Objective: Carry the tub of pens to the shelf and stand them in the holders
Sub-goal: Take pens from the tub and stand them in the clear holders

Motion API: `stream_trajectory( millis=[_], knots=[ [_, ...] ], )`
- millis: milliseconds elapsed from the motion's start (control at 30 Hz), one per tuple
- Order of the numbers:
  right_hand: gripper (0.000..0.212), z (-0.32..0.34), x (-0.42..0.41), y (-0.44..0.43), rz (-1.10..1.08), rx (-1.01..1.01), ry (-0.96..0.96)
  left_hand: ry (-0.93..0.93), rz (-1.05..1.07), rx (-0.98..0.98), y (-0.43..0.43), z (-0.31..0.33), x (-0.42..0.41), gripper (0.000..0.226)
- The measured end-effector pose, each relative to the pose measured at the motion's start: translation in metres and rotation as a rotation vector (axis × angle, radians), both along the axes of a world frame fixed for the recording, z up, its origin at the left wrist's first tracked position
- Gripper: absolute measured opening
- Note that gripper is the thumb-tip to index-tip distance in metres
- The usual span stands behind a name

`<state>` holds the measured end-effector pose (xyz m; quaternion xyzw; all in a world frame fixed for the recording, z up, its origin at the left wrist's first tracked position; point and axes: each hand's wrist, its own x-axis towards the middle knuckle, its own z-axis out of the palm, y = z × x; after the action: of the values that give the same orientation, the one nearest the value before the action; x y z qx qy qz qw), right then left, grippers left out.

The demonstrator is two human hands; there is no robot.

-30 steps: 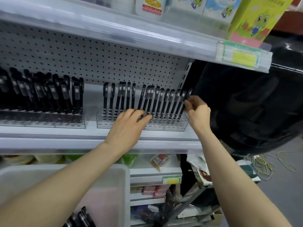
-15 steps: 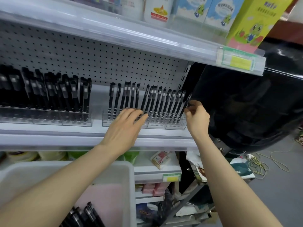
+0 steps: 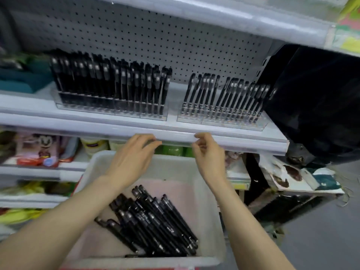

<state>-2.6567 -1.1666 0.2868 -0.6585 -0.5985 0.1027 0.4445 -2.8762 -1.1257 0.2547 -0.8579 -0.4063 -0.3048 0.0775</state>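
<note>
Right hand [image 3: 209, 153] now off holder [image 3: 220, 122], perhaps empty

Perforated grey back panel [image 3: 155, 36] behind the display. Right: glossy black sheeting [image 3: 315, 98]; below it, printed cards with brown patches [image 3: 288, 174] above the grey floor [image 3: 321, 240]. Far left: teal item [image 3: 19, 80], blurred. Lower tiers: cartoon-mouse package [image 3: 39, 149], white labelled jar [image 3: 94, 146], green containers [image 3: 173, 150], yellow packs [image 3: 23, 215]. Top right: yellow price label [image 3: 348, 42].
</note>
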Motion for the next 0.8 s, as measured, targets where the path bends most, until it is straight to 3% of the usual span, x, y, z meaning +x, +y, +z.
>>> stream_trajectory(
  millis=[233,400,600,700,800],
  knots=[
    [0.012,-0.053,-0.056,-0.031,0.257,-0.454,-0.141,0.061,0.058,-0.11,-0.014,-0.043,-0.046,0.05],
    [0.018,-0.07,-0.084,-0.05,0.617,-0.374,-0.466,0.068,0.096,-0.152,-0.013,-0.048,-0.043,0.07],
    [0.041,-0.073,-0.099,-0.063,0.912,-0.33,-0.649,0.06,0.126,-0.2,-0.005,-0.047,-0.048,0.081],
    [0.048,-0.08,-0.107,-0.063,0.951,-0.317,-0.798,0.04,0.141,-0.21,-0.005,-0.048,-0.047,0.077],
    [0.039,-0.084,-0.104,-0.058,0.863,-0.333,-0.774,0.023,0.142,-0.221,-0.007,-0.047,-0.047,0.077]
  ],
)
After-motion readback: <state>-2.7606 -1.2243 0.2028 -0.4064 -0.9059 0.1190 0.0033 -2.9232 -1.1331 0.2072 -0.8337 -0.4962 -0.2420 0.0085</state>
